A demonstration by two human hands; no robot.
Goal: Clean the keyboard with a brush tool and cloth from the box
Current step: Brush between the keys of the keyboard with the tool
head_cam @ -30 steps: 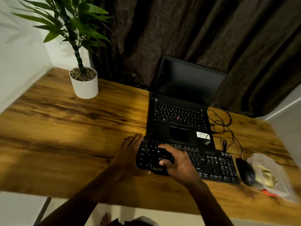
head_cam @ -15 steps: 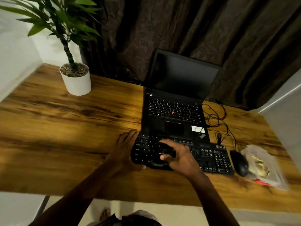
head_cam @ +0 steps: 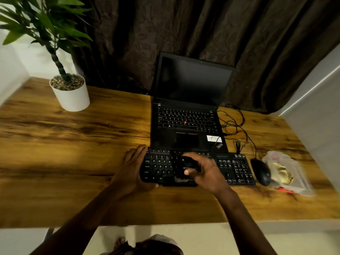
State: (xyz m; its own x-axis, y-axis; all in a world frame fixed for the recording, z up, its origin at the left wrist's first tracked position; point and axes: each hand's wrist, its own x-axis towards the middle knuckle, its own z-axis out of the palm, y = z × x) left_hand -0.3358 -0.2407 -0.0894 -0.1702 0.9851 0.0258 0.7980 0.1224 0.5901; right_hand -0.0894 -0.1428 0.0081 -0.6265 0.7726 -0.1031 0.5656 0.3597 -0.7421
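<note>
Two hands show on my screen. The left hand lies flat with straight fingers on the left end of the long black plastic keyboard. The right hand curls round a small black brush tool over the middle keys. The keyboard runs left to right, so I would sweep next toward its right end, nearest that hand.
</note>
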